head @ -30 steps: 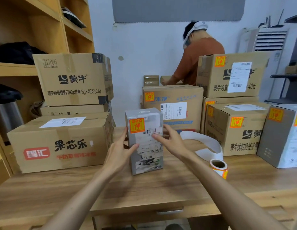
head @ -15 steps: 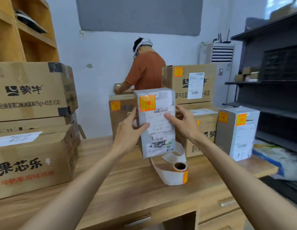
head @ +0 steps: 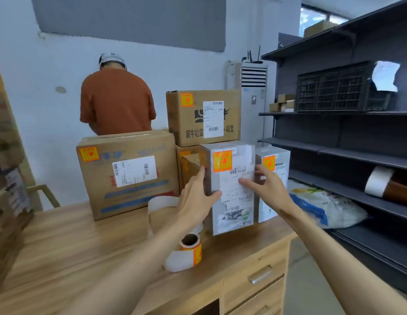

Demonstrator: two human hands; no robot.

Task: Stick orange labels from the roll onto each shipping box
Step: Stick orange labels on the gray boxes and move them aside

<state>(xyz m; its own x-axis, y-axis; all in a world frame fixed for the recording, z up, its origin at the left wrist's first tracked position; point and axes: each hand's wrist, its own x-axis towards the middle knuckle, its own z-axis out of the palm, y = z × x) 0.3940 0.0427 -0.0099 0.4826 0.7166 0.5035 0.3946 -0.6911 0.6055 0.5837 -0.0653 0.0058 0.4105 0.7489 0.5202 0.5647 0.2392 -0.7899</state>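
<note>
I hold a small grey shipping box [head: 232, 201] upright between both hands near the right end of the wooden table [head: 68, 242]. It carries an orange label [head: 222, 161] and a white waybill. My left hand [head: 195, 196] grips its left side and my right hand [head: 265, 189] presses its front and right side. The label roll [head: 190, 246] lies on the table just below my left wrist, a strip of white backing curling off it. Another grey box [head: 275, 169] with an orange label stands right behind the one I hold.
Labelled cardboard boxes [head: 129, 171] [head: 203, 117] are stacked at the back of the table, more cartons at the far left [head: 6, 178]. A person in an orange shirt [head: 117, 101] stands behind them, back turned. Dark metal shelves [head: 348, 155] with a plastic sack [head: 325, 205] fill the right.
My view has swung right. Both hands have carried the grey box from the table's middle toward its right end, beside the other grey box. The roll stays on the table.
</note>
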